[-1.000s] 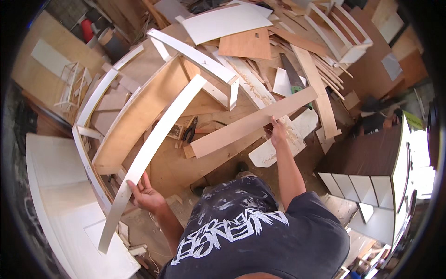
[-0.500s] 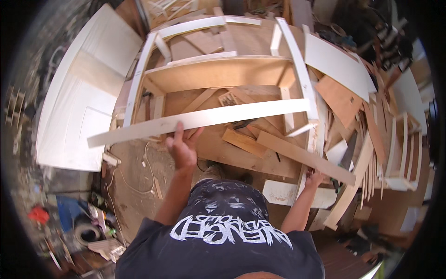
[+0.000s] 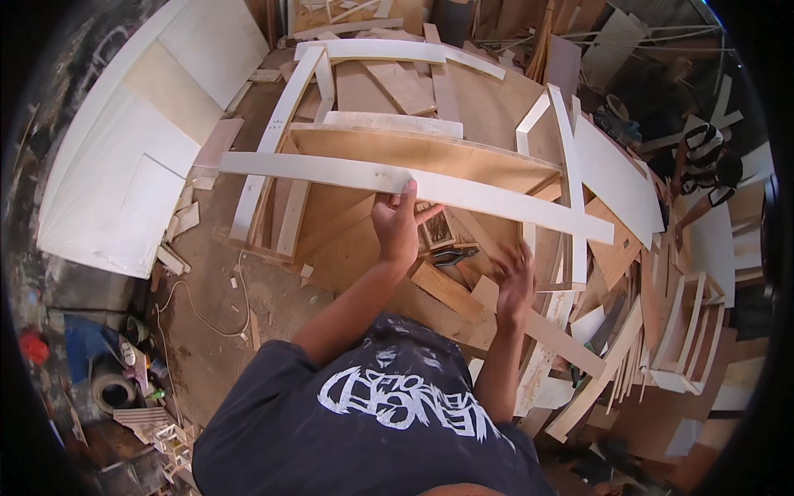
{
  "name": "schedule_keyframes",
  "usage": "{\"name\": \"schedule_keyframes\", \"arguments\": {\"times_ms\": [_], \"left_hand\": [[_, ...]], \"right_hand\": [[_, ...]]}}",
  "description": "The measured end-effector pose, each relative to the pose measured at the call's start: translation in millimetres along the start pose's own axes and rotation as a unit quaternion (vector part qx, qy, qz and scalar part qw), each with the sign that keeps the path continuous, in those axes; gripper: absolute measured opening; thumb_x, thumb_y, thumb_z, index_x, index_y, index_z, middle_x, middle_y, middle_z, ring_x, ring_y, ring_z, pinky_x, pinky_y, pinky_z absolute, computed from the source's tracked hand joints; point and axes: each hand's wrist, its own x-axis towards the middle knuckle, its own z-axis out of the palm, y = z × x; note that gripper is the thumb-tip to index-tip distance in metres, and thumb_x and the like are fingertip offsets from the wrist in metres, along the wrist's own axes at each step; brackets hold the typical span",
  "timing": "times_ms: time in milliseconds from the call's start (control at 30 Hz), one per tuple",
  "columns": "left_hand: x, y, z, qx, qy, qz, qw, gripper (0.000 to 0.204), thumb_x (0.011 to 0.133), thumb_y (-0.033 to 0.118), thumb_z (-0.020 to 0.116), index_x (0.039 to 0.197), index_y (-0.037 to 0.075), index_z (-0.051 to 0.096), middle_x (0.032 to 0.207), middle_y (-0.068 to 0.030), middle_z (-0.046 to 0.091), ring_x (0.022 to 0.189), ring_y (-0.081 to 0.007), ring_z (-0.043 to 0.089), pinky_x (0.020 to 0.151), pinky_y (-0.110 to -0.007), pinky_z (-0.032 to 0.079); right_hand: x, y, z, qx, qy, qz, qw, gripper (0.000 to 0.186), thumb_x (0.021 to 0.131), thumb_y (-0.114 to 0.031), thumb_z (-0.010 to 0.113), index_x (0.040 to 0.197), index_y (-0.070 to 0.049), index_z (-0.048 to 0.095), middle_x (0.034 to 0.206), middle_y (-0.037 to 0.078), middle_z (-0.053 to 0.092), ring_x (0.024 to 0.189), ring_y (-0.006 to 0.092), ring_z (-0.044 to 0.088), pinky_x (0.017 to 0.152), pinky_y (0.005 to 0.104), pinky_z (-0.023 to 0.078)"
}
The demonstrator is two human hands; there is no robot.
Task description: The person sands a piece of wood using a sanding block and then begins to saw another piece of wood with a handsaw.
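Workshop floor: scattered boards and offcuts around a plywood frame (image 3: 413, 157), which we take as our landmark.
Long white slat (image 3: 347, 175): we see it lying across the front of the frame, its long axis running from the frame's left side down toward the right.
Left hand (image 3: 397, 225): we find it under the slat's middle, fingers closed around the lower edge, thumb up against the face.
Right hand (image 3: 514, 285): we see it lower and to the right of the frame, fingers spread, gripping nothing; slightly blurred.
Nearer hand: the left one, already on the slat; the right one sits well below the slat's right half.
Dark hand tool (image 3: 453, 255): we note it between the two hands, on the frame's brown panel.
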Motion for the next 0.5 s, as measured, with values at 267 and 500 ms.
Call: {"name": "schedule_keyframes", "arguments": {"times_ms": [267,500], "left_hand": [[90.4,20.9,-21.0,0.055,0.127,-0.011,0.99,0.033,0.097,0.01,0.066,0.108,-0.01,0.043,0.115,-0.0211,0.055,0.103,-0.0307,0.066,0.084,-0.052,0.067],[126.4,18.7,-22.4,0.086,0.089,-0.037,0.992,0.043,0.099,0.011,0.064,0.121,-0.017,0.04,0.124,-0.0239,0.056,0.107,-0.0336,0.066,0.095,-0.047,0.064]], "right_hand": [[127.9,-4.0,112.5,0.008,0.035,0.063,0.997,0.045,0.107,-0.036,0.048,0.125,0.005,0.058,0.113,0.019,0.068,0.098,0.0293,0.071,0.083,0.04,0.059],[164.0,16.9,121.9,0.054,0.065,0.075,0.994,0.035,0.107,-0.027,0.051,0.117,0.006,0.06,0.103,0.018,0.071,0.092,0.0263,0.072,0.082,0.0372,0.06]]}}
